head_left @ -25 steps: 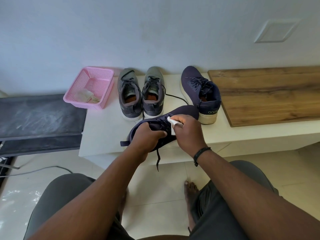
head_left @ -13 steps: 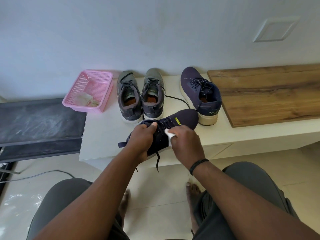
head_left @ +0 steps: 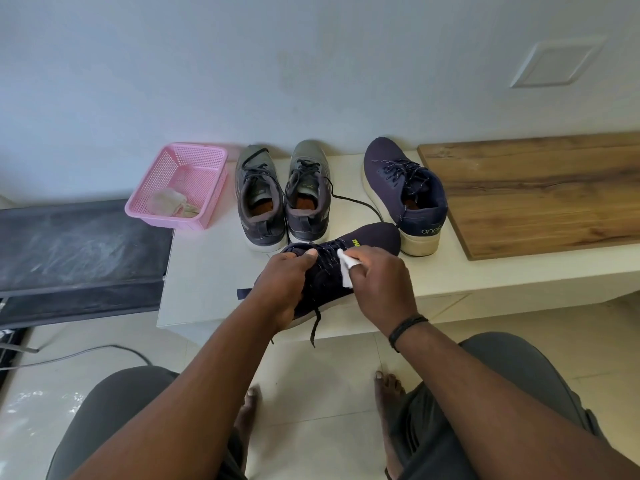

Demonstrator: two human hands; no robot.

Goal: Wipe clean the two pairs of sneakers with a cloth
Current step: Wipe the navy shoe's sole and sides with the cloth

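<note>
A: Where's the shoe being cleaned?

B: The navy shoe is held up over the near edge of the bench, just in front of the grey pair. Its long axis runs on a slant: heel near and to the left, toe pointing away and right, toward the other navy shoe.

A: And the hands?

B: The left hand is curled round the heel end, thumb at the collar, gripping it. The right hand pinches the cloth and presses it on the laces, about mid-shoe.

A: So which way does the next wipe go?

B: My guess is along that slant. From the right hand the toe lies up and to the right, uncovered; the heel lies toward the left hand. The right is nearer the toe, so a stroke that way looks easiest.

A: Anything else near the grey pair?

B: A pink basket to their left, with a crumpled rag in it.
</note>
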